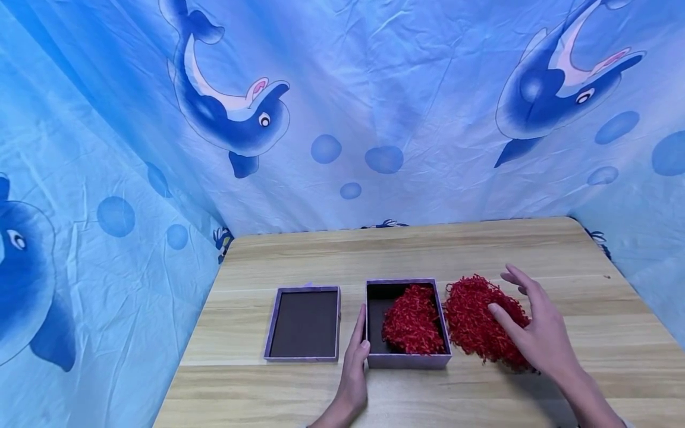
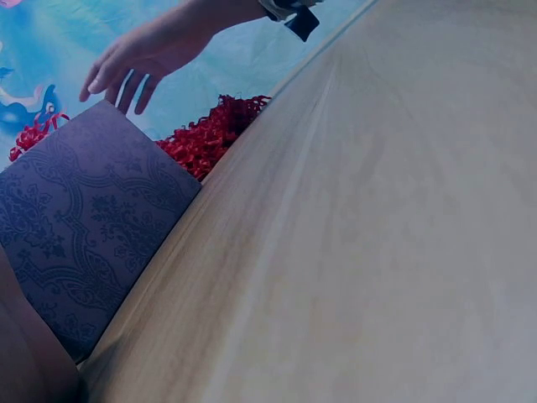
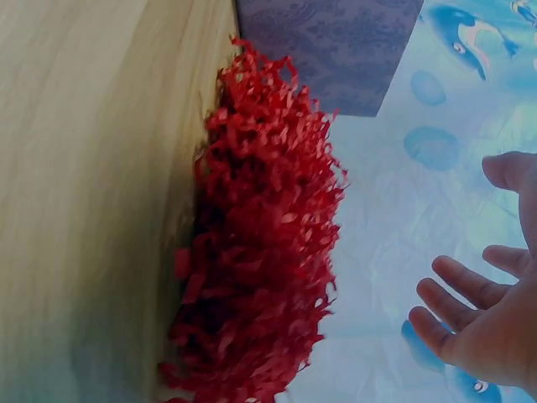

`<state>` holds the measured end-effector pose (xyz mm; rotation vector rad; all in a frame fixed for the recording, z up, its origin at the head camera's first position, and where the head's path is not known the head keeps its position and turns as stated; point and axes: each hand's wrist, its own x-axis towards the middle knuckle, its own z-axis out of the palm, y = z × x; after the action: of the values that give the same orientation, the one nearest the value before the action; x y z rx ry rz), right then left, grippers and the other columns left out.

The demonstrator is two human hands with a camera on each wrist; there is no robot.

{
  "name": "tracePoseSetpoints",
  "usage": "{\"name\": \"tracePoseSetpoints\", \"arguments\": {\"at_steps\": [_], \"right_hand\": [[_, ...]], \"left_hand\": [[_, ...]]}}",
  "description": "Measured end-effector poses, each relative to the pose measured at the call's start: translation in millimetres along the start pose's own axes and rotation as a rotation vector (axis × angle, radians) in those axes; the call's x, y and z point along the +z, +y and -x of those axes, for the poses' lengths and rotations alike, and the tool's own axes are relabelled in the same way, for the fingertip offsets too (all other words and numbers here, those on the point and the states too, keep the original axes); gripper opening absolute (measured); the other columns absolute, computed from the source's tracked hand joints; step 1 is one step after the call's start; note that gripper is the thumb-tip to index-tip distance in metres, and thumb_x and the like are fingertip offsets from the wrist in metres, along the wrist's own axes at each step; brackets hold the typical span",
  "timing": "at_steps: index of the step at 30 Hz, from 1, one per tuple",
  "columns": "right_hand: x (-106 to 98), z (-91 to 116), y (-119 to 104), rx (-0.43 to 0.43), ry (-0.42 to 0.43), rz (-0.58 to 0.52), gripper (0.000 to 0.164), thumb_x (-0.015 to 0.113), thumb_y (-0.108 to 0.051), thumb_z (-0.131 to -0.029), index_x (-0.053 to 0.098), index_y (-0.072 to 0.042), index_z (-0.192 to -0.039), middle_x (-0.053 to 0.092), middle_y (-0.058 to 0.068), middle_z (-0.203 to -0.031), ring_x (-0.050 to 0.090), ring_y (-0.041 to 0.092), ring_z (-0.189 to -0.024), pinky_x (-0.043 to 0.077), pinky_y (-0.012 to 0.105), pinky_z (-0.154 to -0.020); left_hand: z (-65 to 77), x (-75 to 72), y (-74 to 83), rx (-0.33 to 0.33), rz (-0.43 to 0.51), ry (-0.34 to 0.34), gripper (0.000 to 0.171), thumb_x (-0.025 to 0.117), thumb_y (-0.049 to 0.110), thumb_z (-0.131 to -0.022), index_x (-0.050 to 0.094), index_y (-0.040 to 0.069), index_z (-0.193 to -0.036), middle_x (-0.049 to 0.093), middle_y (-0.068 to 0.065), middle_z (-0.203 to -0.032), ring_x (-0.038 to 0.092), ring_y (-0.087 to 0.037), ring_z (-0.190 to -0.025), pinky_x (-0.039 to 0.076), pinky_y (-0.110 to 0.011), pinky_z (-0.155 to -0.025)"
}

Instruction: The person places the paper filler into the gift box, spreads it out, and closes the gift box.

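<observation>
A purple patterned box [image 1: 409,361] with a black inside stands on the table, a clump of red shredded paper [image 1: 413,321] filling its right side. My left hand [image 1: 353,371] rests against the box's left wall, fingers straight along it. To the right of the box lies a larger pile of red shredded paper [image 1: 481,321]. Over that pile's right edge is my right hand [image 1: 543,336], fingers spread and holding nothing. The right wrist view shows this hand [image 3: 491,311] apart from the pile [image 3: 264,227].
The box lid [image 1: 305,324] lies left of the box, its black inside facing up. Behind the wooden table [image 1: 257,392] hangs a blue cloth [image 1: 342,119] printed with dolphins, which also runs along both sides.
</observation>
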<state>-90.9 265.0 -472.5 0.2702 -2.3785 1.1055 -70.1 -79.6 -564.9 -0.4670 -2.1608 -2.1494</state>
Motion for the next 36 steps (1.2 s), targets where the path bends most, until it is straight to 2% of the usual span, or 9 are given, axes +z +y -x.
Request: {"name": "tracePoseSetpoints", "arguments": {"at_steps": [4,5,8,11,12,15,28,31,36], "right_hand": [[0,0,9,0.008,-0.006,0.010,0.098,0.089,-0.002,-0.089,0.042,-0.024,-0.173,0.063,0.023,-0.150,0.038,-0.016,-0.140,0.027,0.006,-0.114],[0,1,11,0.015,-0.011,0.013,0.100,0.090,-0.003,-0.089,0.041,-0.024,-0.173,0.062,0.023,-0.151,0.038,-0.015,-0.142,0.028,0.011,-0.119],[1,2,19,0.043,-0.035,0.015,0.103,0.092,-0.007,-0.087,0.040,-0.025,-0.174,0.060,0.024,-0.155,0.041,0.001,-0.150,0.031,0.043,-0.130],[1,2,26,0.069,-0.064,0.008,0.107,0.095,-0.012,-0.086,0.038,-0.025,-0.175,0.056,0.026,-0.159,0.046,0.035,-0.152,0.029,0.077,-0.123],[1,2,29,0.073,-0.074,0.007,0.108,0.096,-0.013,-0.085,0.037,-0.024,-0.175,0.055,0.027,-0.160,0.046,0.045,-0.150,0.029,0.081,-0.121],[2,1,37,0.081,-0.098,0.003,0.111,0.097,-0.016,-0.083,0.035,-0.024,-0.176,0.052,0.028,-0.163,0.044,0.060,-0.146,0.027,0.084,-0.120],[4,3,66,0.151,-0.198,-0.040,0.130,0.102,-0.021,-0.077,0.021,-0.032,-0.179,0.037,0.026,-0.175,0.032,0.064,-0.154,0.020,0.092,-0.116],[6,4,69,0.148,-0.213,-0.048,0.135,0.103,-0.022,-0.074,0.019,-0.034,-0.179,0.036,0.025,-0.176,0.032,0.065,-0.153,0.020,0.093,-0.114],[11,6,73,0.150,-0.238,-0.047,0.138,0.104,-0.025,-0.074,0.016,-0.034,-0.180,0.034,0.026,-0.177,0.035,0.065,-0.151,0.023,0.091,-0.114]], "left_hand": [[-0.3,1.1,6.3,-0.037,-0.011,-0.002,0.065,0.029,0.019,-0.116,0.016,0.014,-0.179,0.011,-0.017,-0.185,0.008,-0.013,-0.169,0.007,-0.012,-0.127],[-0.4,1.5,8.7,-0.052,-0.017,-0.002,0.065,0.028,0.019,-0.116,0.015,0.014,-0.179,0.011,-0.017,-0.185,0.008,-0.012,-0.169,0.007,-0.012,-0.127],[-0.3,2.2,11.5,-0.073,-0.023,-0.002,0.065,0.028,0.019,-0.115,0.014,0.014,-0.179,0.010,-0.016,-0.185,0.008,-0.011,-0.168,0.006,-0.011,-0.127],[0.2,2.3,12.3,-0.058,-0.027,0.000,0.065,0.028,0.017,-0.115,0.014,0.012,-0.179,0.010,-0.018,-0.185,0.007,-0.013,-0.169,0.006,-0.011,-0.127],[0.4,2.3,12.3,-0.052,-0.025,-0.001,0.065,0.028,0.016,-0.115,0.015,0.011,-0.179,0.010,-0.019,-0.185,0.007,-0.014,-0.169,0.006,-0.010,-0.126],[1.0,1.9,11.8,-0.026,-0.028,-0.002,0.065,0.028,0.015,-0.115,0.015,0.010,-0.179,0.010,-0.022,-0.184,0.007,-0.019,-0.170,0.006,-0.010,-0.126],[0.4,-2.3,-9.7,0.013,0.022,-0.004,0.065,0.031,0.018,-0.116,0.019,0.018,-0.179,0.012,-0.015,-0.186,0.009,-0.015,-0.170,0.007,-0.011,-0.127],[0.5,-1.6,-4.0,0.023,0.007,-0.003,0.065,0.031,0.016,-0.115,0.018,0.013,-0.179,0.013,-0.016,-0.185,0.010,-0.013,-0.170,0.008,-0.011,-0.128],[-0.5,1.1,8.9,-0.044,-0.028,0.008,0.065,0.029,0.015,-0.115,0.016,0.010,-0.178,0.013,-0.015,-0.185,0.010,-0.006,-0.167,0.008,-0.011,-0.127]]}}
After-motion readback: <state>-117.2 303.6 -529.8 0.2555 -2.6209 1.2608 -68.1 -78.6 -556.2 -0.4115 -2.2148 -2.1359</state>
